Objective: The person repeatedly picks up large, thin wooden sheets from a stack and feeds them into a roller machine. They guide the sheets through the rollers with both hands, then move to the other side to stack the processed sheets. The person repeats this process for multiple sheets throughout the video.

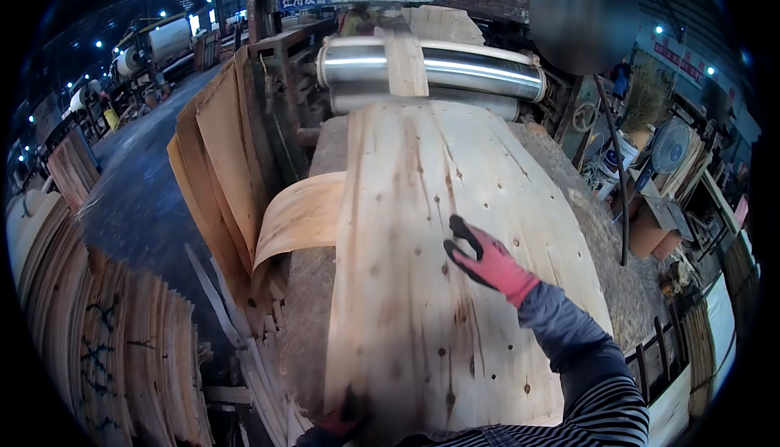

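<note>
A large pale wood veneer sheet [390, 276], dotted with dark knots, lies lengthwise in front of me. Over its middle is my right hand [487, 262] in a pink and black glove, thumb and fingers apart and nothing held. Whether it touches the wood I cannot tell. My left hand [345, 416], also gloved, is near the sheet's lower left corner, dark and blurred, its fingers unclear. From under the sheet's left edge a short curved veneer piece [305, 210] sticks out and bends downward. At the far end, a narrow veneer strip [405, 69] lies across shiny metal rollers [479, 77].
Upright veneer pieces [215, 151] lean beside the machine frame at left. A veneer stack [130, 349] fills the lower left, with loose strips [215, 301] nearby. A dark pole [619, 171] and a fan [672, 146] stand to the right. Part of a person [356, 23] shows behind the rollers.
</note>
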`<state>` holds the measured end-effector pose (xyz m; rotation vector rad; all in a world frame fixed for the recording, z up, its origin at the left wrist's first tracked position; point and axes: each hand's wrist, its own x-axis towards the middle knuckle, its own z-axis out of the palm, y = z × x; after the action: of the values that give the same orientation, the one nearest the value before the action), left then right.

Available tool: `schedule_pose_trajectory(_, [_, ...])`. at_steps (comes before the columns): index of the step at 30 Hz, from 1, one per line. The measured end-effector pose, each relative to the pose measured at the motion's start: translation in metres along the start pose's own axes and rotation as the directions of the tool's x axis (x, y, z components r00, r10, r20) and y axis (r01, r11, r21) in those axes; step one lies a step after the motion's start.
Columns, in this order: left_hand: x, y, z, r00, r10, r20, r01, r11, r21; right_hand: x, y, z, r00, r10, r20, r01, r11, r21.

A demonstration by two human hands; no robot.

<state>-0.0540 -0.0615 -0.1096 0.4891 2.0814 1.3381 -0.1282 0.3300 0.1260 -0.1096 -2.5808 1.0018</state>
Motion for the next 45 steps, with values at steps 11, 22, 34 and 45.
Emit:
schedule_pose_trajectory(11, [0.089, 0.15, -0.111, 0.94, 0.252, -0.23, -0.064, 0.792, 0.607, 0.166, 0.133, 0.038, 0.919, 0.368, -0.145, -0.378, 0.924, -0.052])
schedule_pose_trajectory(22, [0.585, 0.238, -0.149, 0.801, 0.442, -0.405, -0.281, 0.874, 0.396, 0.131, 0.197, 0.102, 0.91, 0.163, -0.38, -0.348, 0.8, -0.489])
schedule_pose_trajectory(34, [0.718, 0.252, -0.144, 0.748, 0.376, -0.547, -0.053, 0.855, 0.515, 0.127, 0.202, 0.105, 0.917, 0.143, -0.373, -0.267, 0.915, -0.304])
schedule_pose_trajectory(45, [0.249, 0.217, -0.164, 0.842, 0.527, 0.111, -0.443, 0.56, 0.7, 0.084, 0.1, 0.078, 0.944, -0.063, -0.324, -0.16, 0.772, -0.615])
